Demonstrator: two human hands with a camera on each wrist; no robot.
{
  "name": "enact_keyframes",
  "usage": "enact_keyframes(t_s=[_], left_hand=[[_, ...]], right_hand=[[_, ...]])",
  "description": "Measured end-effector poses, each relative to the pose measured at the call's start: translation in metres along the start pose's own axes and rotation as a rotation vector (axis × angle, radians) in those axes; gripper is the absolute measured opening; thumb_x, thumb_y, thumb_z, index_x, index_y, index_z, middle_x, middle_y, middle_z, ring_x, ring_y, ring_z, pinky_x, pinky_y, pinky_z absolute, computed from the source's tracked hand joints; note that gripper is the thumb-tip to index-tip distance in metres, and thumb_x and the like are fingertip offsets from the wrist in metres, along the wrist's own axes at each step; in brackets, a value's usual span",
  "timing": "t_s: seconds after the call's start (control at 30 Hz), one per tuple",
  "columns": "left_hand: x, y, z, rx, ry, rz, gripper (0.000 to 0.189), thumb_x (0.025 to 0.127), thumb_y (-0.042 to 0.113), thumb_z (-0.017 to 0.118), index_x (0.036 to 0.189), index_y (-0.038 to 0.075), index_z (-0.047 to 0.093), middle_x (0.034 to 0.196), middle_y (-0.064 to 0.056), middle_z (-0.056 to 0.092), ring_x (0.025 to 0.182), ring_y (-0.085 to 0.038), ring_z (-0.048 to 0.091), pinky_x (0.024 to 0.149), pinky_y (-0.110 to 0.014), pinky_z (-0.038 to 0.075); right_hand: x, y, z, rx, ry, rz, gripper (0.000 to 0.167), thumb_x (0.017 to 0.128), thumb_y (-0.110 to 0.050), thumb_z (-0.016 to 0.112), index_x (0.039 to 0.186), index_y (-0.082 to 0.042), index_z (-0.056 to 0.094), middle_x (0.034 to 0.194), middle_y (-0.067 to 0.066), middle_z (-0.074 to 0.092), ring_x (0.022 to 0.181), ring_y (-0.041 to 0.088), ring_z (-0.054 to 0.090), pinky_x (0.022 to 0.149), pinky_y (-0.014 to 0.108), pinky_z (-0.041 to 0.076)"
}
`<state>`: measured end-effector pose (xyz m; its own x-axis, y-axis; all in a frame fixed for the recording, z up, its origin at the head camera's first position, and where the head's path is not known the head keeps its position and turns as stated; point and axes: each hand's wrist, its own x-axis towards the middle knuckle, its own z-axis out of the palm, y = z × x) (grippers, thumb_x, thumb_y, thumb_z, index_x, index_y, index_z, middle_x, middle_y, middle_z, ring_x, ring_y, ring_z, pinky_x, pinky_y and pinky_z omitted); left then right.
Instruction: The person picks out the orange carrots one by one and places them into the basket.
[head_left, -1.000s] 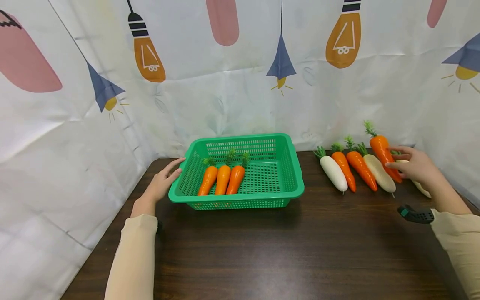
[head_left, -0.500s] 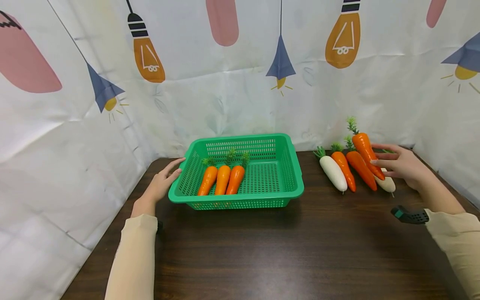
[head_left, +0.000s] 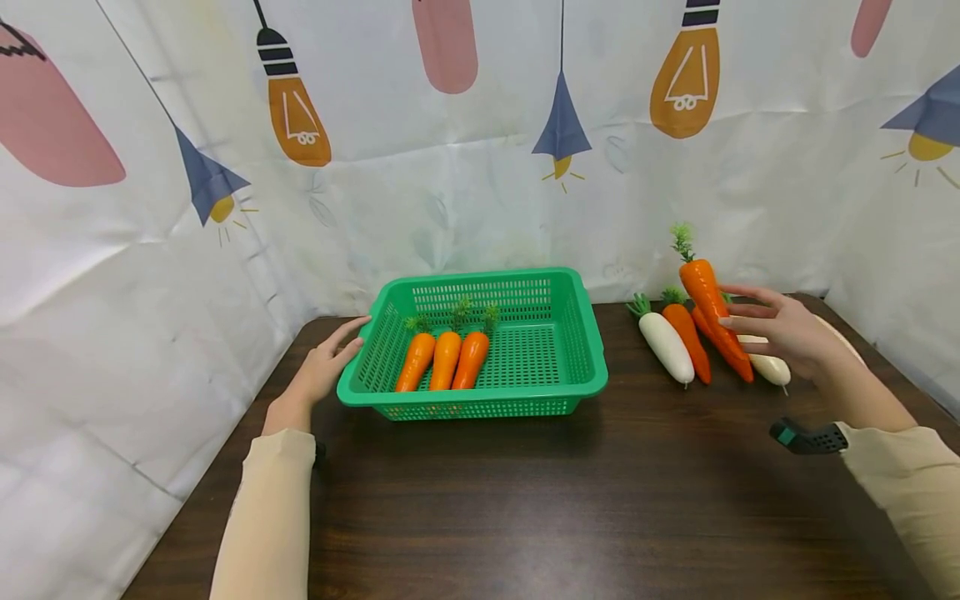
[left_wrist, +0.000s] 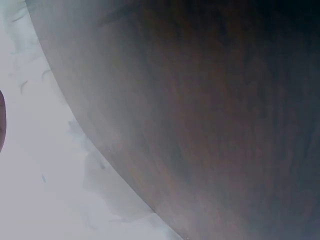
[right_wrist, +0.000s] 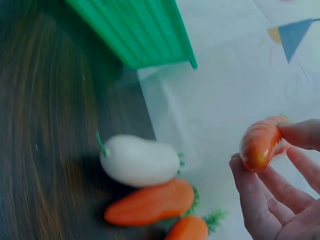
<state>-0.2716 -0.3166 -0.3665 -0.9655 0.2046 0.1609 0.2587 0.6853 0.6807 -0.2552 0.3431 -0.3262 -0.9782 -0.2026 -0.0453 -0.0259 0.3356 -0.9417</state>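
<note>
My right hand point(head_left: 783, 333) pinches an orange toy carrot point(head_left: 705, 292) between thumb and fingers, its green top upward. In the right wrist view the same carrot point(right_wrist: 257, 150) is held above the other vegetables, tip toward the camera. Below it, in the head view, lie a white radish point(head_left: 666, 346), a carrot point(head_left: 688, 342), another carrot mostly hidden behind the held one, and a pale radish point(head_left: 771, 368) partly behind my fingers. My left hand point(head_left: 324, 371) touches the left rim of a green basket point(head_left: 525, 395) with relaxed fingers. Three carrots point(head_left: 446, 358) lie inside the basket.
A dark wooden table point(head_left: 510, 508) carries everything. White printed cloth point(head_left: 480, 200) hangs along its back and left side. Another pale vegetable point(head_left: 842, 335) shows behind my right wrist. The basket's high side wall point(right_wrist: 145, 35) appears in the right wrist view.
My right hand has moved left with the carrot, from over the pale radishes to over the row's other carrots. The left hand and basket have stayed put.
</note>
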Motion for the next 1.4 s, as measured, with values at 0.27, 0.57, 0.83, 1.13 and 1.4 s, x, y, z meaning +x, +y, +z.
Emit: enact_keyframes(t_s=[0.27, 0.57, 0.83, 1.13, 1.4], left_hand=[[-0.001, 0.001, 0.000, -0.004, -0.002, 0.000, 0.057, 0.112, 0.040, 0.040, 0.164, 0.022, 0.029, 0.141, -0.033, 0.054, 0.117, -0.047, 0.062, 0.083, -0.053, 0.051], [-0.002, 0.001, -0.001, 0.009, 0.003, -0.007, 0.056, 0.111, 0.042, 0.040, 0.164, 0.024, 0.030, 0.139, -0.033, 0.055, 0.115, -0.047, 0.063, 0.083, -0.053, 0.051], [-0.001, 0.002, -0.001, -0.001, -0.001, -0.005, 0.056, 0.112, 0.041, 0.040, 0.164, 0.022, 0.030, 0.136, -0.032, 0.058, 0.112, -0.045, 0.065, 0.079, -0.048, 0.051], [-0.002, 0.002, -0.001, -0.001, -0.001, -0.001, 0.056, 0.112, 0.040, 0.041, 0.164, 0.022, 0.030, 0.131, -0.033, 0.061, 0.103, -0.042, 0.068, 0.074, -0.044, 0.051], [-0.001, 0.002, 0.000, -0.009, -0.002, 0.003, 0.056, 0.112, 0.040, 0.041, 0.164, 0.021, 0.030, 0.131, -0.033, 0.061, 0.107, -0.043, 0.067, 0.076, -0.044, 0.051]], right_hand=[[0.005, -0.015, 0.014, 0.105, -0.036, -0.032, 0.043, 0.106, -0.009, 0.059, 0.136, -0.038, 0.050, 0.116, -0.023, 0.062, 0.101, 0.004, 0.063, 0.075, 0.027, 0.055], [0.013, -0.027, 0.031, 0.104, -0.062, 0.003, 0.050, 0.106, -0.014, 0.059, 0.150, -0.032, 0.041, 0.137, -0.003, 0.043, 0.106, 0.001, 0.062, 0.084, 0.027, 0.055], [0.019, -0.038, 0.046, 0.151, -0.123, -0.027, 0.054, 0.106, -0.013, 0.058, 0.155, -0.024, 0.038, 0.134, -0.006, 0.048, 0.108, 0.007, 0.064, 0.086, 0.030, 0.055], [0.029, -0.048, 0.063, 0.259, -0.185, -0.002, 0.055, 0.106, -0.007, 0.056, 0.155, -0.022, 0.036, 0.157, 0.020, 0.028, 0.105, 0.009, 0.065, 0.082, 0.029, 0.056], [0.036, -0.057, 0.079, 0.300, -0.237, -0.008, 0.067, 0.107, -0.004, 0.051, 0.165, -0.012, 0.018, 0.165, 0.028, 0.008, 0.106, 0.009, 0.066, 0.085, 0.029, 0.056]])
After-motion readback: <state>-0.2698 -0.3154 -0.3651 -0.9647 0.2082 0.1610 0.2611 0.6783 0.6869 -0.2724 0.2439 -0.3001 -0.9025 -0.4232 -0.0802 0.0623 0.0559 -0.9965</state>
